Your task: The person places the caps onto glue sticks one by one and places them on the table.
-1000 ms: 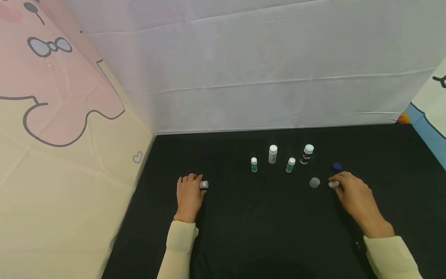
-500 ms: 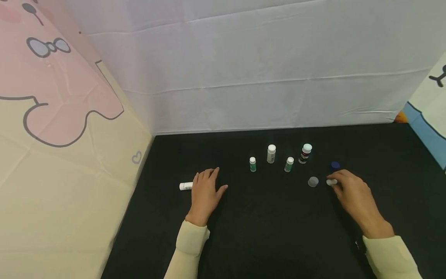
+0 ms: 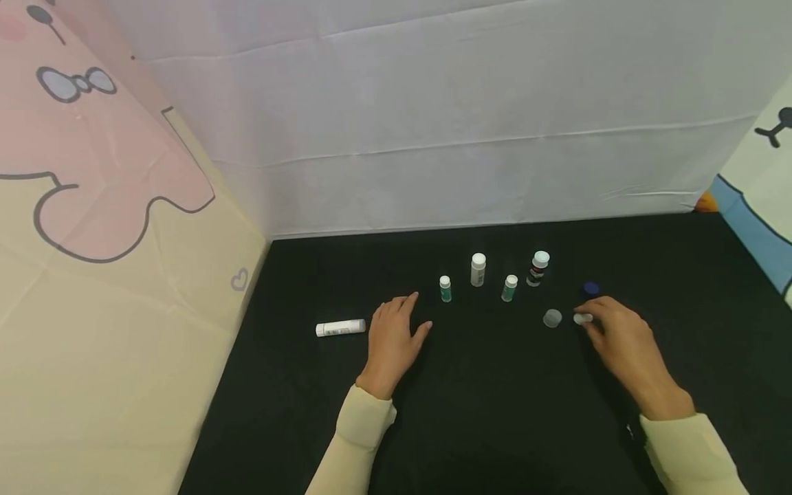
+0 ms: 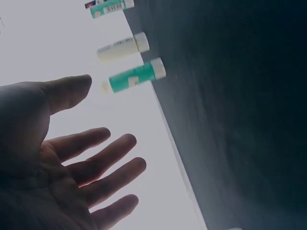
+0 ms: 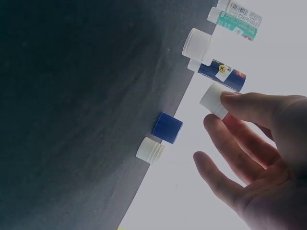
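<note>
The right hand (image 3: 626,344) pinches a white cap (image 5: 212,99), its grip clamped on it, beside a pale cap (image 3: 553,318), with a blue cap (image 3: 590,289) just beyond. The left hand (image 3: 392,344) has its grip apart, just right of a tube (image 3: 340,328) lying on the worktop (image 3: 482,392), near a green bottle (image 3: 445,290).

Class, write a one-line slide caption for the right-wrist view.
White cap pinched in the right hand's grip, with a blue cap and a dark-labelled bottle standing nearby.
</note>
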### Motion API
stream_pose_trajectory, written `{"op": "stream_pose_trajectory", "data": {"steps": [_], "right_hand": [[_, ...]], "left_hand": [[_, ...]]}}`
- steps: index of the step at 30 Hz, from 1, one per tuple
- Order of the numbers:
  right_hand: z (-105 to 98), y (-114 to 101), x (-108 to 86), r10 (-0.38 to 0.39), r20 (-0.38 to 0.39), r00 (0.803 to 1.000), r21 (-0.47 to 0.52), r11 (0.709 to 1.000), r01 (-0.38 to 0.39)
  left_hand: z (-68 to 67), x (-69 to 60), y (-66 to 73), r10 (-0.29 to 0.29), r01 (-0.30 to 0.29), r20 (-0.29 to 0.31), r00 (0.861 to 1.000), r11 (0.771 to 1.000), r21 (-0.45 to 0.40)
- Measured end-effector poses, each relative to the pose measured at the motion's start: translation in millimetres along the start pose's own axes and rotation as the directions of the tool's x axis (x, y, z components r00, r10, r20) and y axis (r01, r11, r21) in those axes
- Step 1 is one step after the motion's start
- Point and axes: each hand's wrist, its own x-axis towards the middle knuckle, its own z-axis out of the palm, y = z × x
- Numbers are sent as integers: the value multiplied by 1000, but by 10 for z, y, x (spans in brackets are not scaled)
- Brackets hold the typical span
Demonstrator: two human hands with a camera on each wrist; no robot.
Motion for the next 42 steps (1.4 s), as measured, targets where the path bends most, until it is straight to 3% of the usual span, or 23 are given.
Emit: {"op": "stream_pose_trajectory", "data": {"steps": [12,19,42], "right_hand": [[-34,-42,3,13,2,1000,13,1000,-13],[-10,-78,17,-16,-15,1000,24,1000,16],[97,-386,92,-66,-49,997,40,997,68]], "left_hand": [[203,80,134,-42,44,33,999,997,-63],[285,102,160,-79,78,-5,997,991,-107],[480,433,183,-137,137,3,991,982,-128]]}}
